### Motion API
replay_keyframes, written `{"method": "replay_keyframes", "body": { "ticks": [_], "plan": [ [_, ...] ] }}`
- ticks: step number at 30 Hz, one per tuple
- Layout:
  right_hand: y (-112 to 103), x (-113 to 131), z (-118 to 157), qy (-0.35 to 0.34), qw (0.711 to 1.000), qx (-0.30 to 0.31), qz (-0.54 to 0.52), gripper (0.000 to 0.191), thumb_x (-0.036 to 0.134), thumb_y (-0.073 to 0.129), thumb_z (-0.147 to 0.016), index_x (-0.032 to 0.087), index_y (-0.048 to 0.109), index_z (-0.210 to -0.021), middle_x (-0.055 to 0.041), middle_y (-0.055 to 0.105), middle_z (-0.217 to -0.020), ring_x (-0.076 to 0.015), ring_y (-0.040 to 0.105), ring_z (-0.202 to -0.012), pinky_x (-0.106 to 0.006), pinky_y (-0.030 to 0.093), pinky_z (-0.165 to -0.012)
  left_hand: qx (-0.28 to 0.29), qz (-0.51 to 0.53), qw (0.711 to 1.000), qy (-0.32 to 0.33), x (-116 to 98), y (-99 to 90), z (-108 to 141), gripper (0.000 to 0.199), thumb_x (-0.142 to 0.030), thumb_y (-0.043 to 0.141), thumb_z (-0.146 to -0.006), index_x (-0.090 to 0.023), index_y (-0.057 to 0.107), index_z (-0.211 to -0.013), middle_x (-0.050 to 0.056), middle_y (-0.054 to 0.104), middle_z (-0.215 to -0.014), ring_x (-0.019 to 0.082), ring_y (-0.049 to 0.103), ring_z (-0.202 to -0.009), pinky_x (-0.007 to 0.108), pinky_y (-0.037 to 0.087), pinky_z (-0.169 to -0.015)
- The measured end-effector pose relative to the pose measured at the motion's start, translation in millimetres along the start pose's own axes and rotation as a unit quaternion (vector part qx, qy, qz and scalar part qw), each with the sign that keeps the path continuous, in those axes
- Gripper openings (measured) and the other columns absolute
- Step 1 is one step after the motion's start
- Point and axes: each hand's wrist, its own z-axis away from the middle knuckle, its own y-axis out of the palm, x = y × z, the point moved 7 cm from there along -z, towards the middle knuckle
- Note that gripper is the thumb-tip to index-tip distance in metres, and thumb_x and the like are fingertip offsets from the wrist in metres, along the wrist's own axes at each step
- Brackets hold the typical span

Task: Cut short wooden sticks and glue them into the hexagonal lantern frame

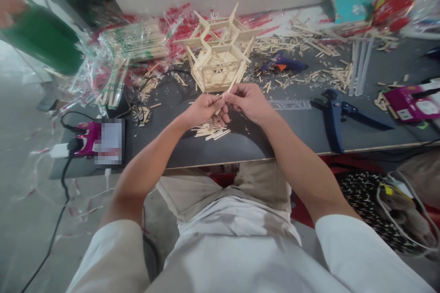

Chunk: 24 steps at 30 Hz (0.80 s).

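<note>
A thin wooden stick is pinched between the fingertips of both hands above the dark table. My left hand closes on its lower part, and my right hand grips it a little higher. The two hands touch or nearly touch each other. Just beyond them stands an openwork wooden frame built of many sticks, with pointed pieces at its top. Below my left hand lies a pile of short cut sticks.
A blue cutter, a clear ruler and a blue glue gun lie to the right. Bundled sticks in plastic lie at back left. A phone and a purple power strip sit at left. Scraps litter the table.
</note>
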Motion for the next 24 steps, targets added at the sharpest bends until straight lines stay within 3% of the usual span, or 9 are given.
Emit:
{"method": "replay_keyframes", "body": {
  "ticks": [5, 9, 14, 17, 20, 22, 24],
  "plan": [
    [1, 0, -1, -0.008, 1.0, -0.006, 0.003, 0.053, 0.058, 0.096, -0.077, 0.02, 0.061, -0.071, 0.0032, 0.056, -0.059, -0.0072, 0.043, -0.051, -0.025, 0.035, -0.049, -0.015, -0.01, 1.0, 0.006, -1, -0.7, 0, 0.043, -0.042, 0.067, -0.112, -0.014, 0.062, -0.079, 0.008, 0.076, -0.07, 0.014, 0.074, -0.054, 0.019, 0.056, -0.049],
    [-2, 1, -1, 0.007, 0.999, -0.028, 0.023, 0.052, 0.06, 0.097, -0.073, 0.019, 0.064, -0.069, 0.0037, 0.055, -0.057, -0.0073, 0.042, -0.051, -0.026, 0.034, -0.05, -0.028, -0.02, 0.999, -0.005, -3, -2.0, 1, 0.041, -0.032, 0.062, -0.114, -0.014, 0.061, -0.078, 0.006, 0.074, -0.065, 0.012, 0.072, -0.05, 0.017, 0.054, -0.047],
    [-23, 15, 11, 0.088, 0.979, -0.012, 0.182, 0.034, 0.051, 0.09, -0.082, 0.019, 0.078, -0.082, -0.0001, 0.068, -0.068, -0.0116, 0.053, -0.059, -0.028, 0.045, -0.061, -0.033, -0.026, 0.998, -0.052, -1, -1.8, 3, 0.038, -0.016, 0.053, -0.115, -0.013, 0.062, -0.078, 0.006, 0.076, -0.066, 0.011, 0.072, -0.051, 0.016, 0.051, -0.047],
    [-57, 35, 36, 0.116, 0.927, -0.027, 0.354, 0.023, 0.042, 0.085, -0.088, 0.02, 0.083, -0.095, -0.0068, 0.079, -0.087, -0.0205, 0.069, -0.076, -0.037, 0.055, -0.079, -0.027, -0.024, 0.997, -0.074, 2, -2.3, 3, 0.037, -0.016, 0.053, -0.114, -0.013, 0.063, -0.078, 0.008, 0.077, -0.069, 0.013, 0.075, -0.055, 0.017, 0.051, -0.047],
    [-112, 52, 76, 0.137, 0.86, -0.123, 0.475, 0.024, 0.036, 0.079, -0.095, 0.02, 0.082, -0.113, -0.014, 0.082, -0.111, -0.0285, 0.076, -0.099, -0.045, 0.056, -0.099, -0.029, -0.023, 0.996, -0.078, 5, -5.4, 2, 0.036, -0.02, 0.056, -0.114, -0.013, 0.063, -0.079, 0.01, 0.079, -0.072, 0.014, 0.076, -0.057, 0.018, 0.051, -0.049],
    [-151, 50, 108, 0.183, 0.796, -0.162, 0.553, 0.034, 0.036, 0.075, -0.1, 0.017, 0.078, -0.128, -0.02, 0.08, -0.121, -0.0335, 0.076, -0.112, -0.048, 0.054, -0.104, -0.029, -0.024, 0.997, -0.073, 5, -6.7, 1, 0.035, -0.022, 0.058, -0.113, -0.013, 0.063, -0.08, 0.011, 0.08, -0.075, 0.014, 0.076, -0.058, 0.018, 0.052, -0.05],
    [-185, 42, 137, 0.224, 0.719, -0.17, 0.635, 0.059, 0.043, 0.076, -0.102, 0.012, 0.066, -0.151, -0.0309, 0.068, -0.145, -0.0436, 0.061, -0.144, -0.055, 0.048, -0.112, -0.028, -0.027, 0.997, -0.071, 4, -7.2, 1, 0.036, -0.021, 0.056, -0.114, -0.013, 0.063, -0.08, 0.012, 0.08, -0.077, 0.014, 0.076, -0.058, 0.019, 0.051, -0.05]
  ]
}}
